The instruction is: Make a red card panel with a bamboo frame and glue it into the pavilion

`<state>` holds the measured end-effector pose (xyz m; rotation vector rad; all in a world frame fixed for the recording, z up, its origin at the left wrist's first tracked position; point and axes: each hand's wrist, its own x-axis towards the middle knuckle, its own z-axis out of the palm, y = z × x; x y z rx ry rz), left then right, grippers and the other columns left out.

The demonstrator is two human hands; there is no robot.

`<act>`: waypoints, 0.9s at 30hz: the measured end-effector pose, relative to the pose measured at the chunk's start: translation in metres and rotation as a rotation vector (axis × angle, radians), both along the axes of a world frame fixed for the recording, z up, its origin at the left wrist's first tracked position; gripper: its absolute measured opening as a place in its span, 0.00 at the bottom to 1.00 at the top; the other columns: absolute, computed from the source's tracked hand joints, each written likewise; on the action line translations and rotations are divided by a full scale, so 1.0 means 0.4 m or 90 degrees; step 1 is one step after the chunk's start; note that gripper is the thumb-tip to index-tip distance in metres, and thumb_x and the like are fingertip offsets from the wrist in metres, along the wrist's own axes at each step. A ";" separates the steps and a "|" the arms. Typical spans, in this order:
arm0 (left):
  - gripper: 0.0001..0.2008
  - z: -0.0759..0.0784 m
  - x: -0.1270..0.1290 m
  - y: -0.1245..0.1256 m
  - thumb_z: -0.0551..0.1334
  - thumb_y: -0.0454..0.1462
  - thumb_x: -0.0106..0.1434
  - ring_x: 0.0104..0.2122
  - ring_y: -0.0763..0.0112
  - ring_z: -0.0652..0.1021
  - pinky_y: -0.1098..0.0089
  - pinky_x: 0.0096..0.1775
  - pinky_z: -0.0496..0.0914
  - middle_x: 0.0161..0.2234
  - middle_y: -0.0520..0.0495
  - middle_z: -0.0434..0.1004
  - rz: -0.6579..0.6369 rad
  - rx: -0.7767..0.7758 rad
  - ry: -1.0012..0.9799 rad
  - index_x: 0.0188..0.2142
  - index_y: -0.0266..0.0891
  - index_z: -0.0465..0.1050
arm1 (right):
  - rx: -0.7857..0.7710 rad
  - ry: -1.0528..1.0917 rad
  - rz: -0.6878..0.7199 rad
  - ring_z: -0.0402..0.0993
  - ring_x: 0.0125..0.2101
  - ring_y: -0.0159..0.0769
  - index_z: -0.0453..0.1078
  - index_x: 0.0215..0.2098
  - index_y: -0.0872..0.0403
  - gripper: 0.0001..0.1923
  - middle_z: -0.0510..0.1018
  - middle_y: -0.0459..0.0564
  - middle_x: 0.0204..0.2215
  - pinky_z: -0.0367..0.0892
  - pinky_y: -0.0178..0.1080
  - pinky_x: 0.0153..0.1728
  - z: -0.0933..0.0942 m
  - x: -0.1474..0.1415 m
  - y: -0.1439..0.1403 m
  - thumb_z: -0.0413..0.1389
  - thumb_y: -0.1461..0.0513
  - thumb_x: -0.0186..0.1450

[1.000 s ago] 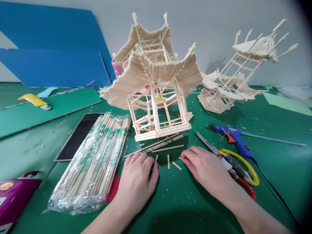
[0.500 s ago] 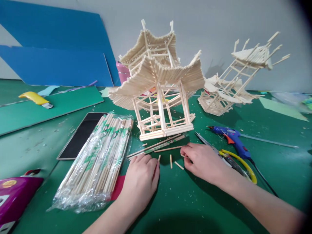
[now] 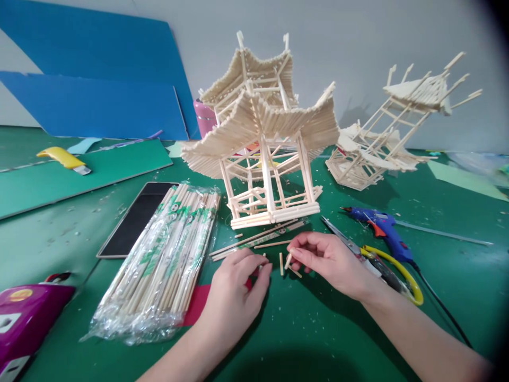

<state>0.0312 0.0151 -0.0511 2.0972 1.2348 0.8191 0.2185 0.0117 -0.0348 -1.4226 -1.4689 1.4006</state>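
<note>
Since a moment ago, the right hand [image 3: 332, 261] lifted, pinching a short stick piece [image 3: 288, 260] for a look; the left hand [image 3: 234, 289] lay curled, fingertips on another bit [image 3: 264, 258].

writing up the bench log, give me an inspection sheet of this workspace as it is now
surface: green mat, flecked with chips
job's things: short stick piece; more short sticks on the mat; stick pagoda
clutter: wrapped chopstick bundle, scissors, glue gun, second model, yellow knife
grippers: right hand pinches the piece; left hand on the mat, fingertips at a stick
cables: black cord from the glue gun
surroundings: blue boards, grey wall
</note>
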 end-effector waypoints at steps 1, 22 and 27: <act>0.09 0.007 0.002 -0.003 0.55 0.36 0.60 0.28 0.68 0.73 0.69 0.32 0.68 0.27 0.46 0.73 -0.013 -0.034 -0.047 0.31 0.36 0.73 | 0.002 0.019 0.004 0.72 0.26 0.28 0.68 0.32 0.55 0.07 0.73 0.44 0.25 0.66 0.30 0.26 -0.001 -0.008 -0.002 0.52 0.59 0.61; 0.06 0.012 0.005 -0.001 0.62 0.38 0.55 0.23 0.78 0.67 0.77 0.24 0.60 0.21 0.54 0.70 0.045 -0.407 -0.363 0.27 0.36 0.72 | 0.230 -0.692 0.222 0.71 0.26 0.38 0.69 0.26 0.57 0.10 0.73 0.52 0.24 0.63 0.38 0.26 0.017 -0.025 -0.036 0.49 0.75 0.55; 0.08 0.021 0.007 0.001 0.61 0.38 0.57 0.19 0.80 0.69 0.77 0.23 0.61 0.22 0.51 0.73 0.007 -0.584 -0.494 0.27 0.34 0.71 | 0.223 -0.569 0.169 0.69 0.23 0.30 0.65 0.28 0.54 0.07 0.72 0.45 0.23 0.64 0.33 0.24 0.024 -0.011 -0.019 0.49 0.71 0.57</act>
